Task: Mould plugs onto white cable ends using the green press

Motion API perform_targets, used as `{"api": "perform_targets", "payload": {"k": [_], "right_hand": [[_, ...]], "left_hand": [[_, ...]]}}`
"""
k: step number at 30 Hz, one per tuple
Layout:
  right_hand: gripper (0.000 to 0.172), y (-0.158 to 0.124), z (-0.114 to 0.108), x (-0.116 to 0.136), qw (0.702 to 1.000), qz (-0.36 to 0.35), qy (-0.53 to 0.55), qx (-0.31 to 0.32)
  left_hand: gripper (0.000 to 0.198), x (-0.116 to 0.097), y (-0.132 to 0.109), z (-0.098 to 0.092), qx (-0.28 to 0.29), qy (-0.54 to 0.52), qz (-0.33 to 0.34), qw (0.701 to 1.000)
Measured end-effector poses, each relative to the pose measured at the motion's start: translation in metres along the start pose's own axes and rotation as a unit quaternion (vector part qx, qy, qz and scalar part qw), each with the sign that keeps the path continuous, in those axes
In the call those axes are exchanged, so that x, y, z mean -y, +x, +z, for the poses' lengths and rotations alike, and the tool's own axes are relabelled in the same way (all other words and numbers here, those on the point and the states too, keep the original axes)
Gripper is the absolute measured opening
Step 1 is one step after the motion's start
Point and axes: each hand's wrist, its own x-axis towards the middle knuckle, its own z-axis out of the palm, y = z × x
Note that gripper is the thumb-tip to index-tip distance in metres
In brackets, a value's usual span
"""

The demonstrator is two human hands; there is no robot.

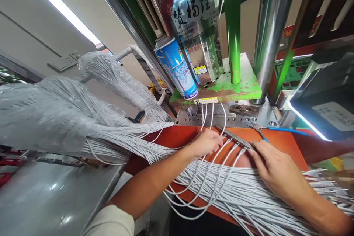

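Note:
A thick bundle of white cables [243,191] lies across the orange work surface [276,143]. My left hand [206,143] rests on the cables near the machine, fingers curled on a few of them. My right hand [272,166] lies flat on the bundle, fingers stretched out. Its fingertips touch a narrow metal strip [235,138] that holds several cable ends [235,146]. More white cables [212,114] loop up onto the metal mould plate [221,116].
A green press machine [232,81] with steel columns [272,25] rises behind. A blue spray can [177,68] stands on its base. Blue-handled pliers [276,129] lie at the right. Large wrapped cable bundles [69,114] hang left. A dark control box [329,99] is at the right.

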Motion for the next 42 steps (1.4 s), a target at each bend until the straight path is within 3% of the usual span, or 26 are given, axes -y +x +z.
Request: {"api": "perform_targets", "payload": {"k": [19, 29, 31, 34, 38, 42], "right_hand": [[0.028, 0.000, -0.002, -0.003, 0.998, -0.024, 0.042, 0.049], [0.024, 0.003, -0.008, -0.002, 0.994, -0.053, 0.067, 0.066], [0.026, 0.003, -0.006, -0.002, 0.996, -0.052, 0.042, 0.055], [0.031, 0.004, -0.002, -0.001, 0.998, -0.047, -0.008, 0.047], [0.030, 0.005, 0.001, 0.000, 0.996, -0.044, -0.034, 0.070], [0.031, 0.007, -0.003, 0.004, 0.995, -0.051, -0.052, 0.075]], "left_hand": [[0.029, 0.001, 0.009, -0.014, 0.076, -0.014, -0.028, 0.997], [0.024, -0.003, 0.005, -0.006, 0.026, 0.063, -0.008, 0.998], [0.029, -0.009, -0.002, -0.012, -0.007, 0.158, 0.058, 0.986], [0.043, -0.018, -0.010, -0.031, -0.104, 0.291, 0.182, 0.933], [0.044, -0.011, -0.002, -0.054, -0.250, 0.221, 0.247, 0.910], [0.025, 0.009, 0.020, -0.048, -0.331, 0.120, 0.278, 0.893]]}}
